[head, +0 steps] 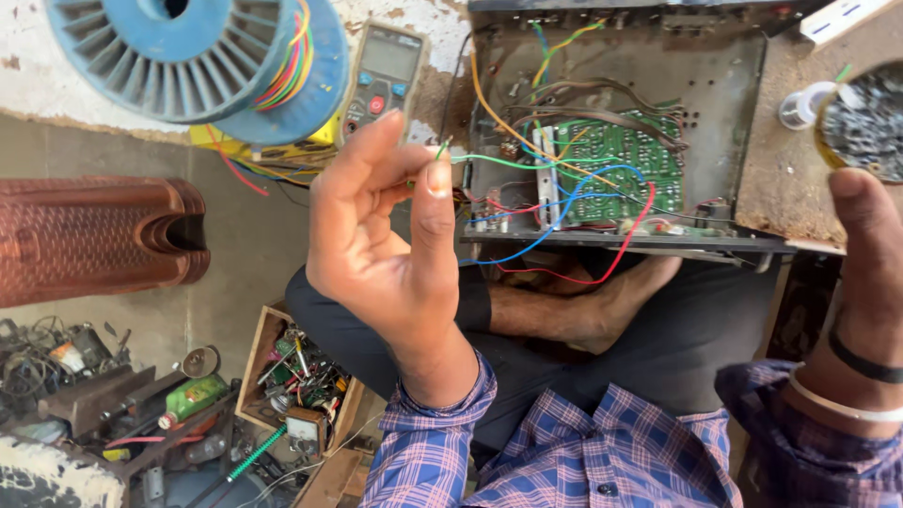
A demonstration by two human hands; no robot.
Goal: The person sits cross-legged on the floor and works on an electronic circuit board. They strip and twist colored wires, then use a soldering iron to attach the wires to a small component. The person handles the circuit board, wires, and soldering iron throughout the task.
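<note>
While the left hand [376, 249] pinches the free end of a thin green wire [489, 161] between thumb and forefinger, raised above the lap, the wire runs right to the green circuit board [616, 167] inside the open metal chassis [724, 113]. It looks light and limp, bending wherever it is led, so it should need almost no force. Its far end seems fixed at the board, and I judge that joint to be the fragile part: a sharp tug could break it loose or crack the connection. The tip, where the fingers hold it now, is the safest place to grip, with slack kept along its length. The insulation is smooth, and so thin a wire could slip from a loose pinch.

The right hand [870, 282] is at the frame's right edge, thumb up near a round tin [865, 122] of dark bits on the worktop; whether its fingers hold anything I cannot tell, since they are out of view. Blue and red wires [574, 202] loop from the chassis close to the green one and could snag it. A multimeter [381, 80] and a blue wire spool [198, 61] lie beyond the left hand.
</note>
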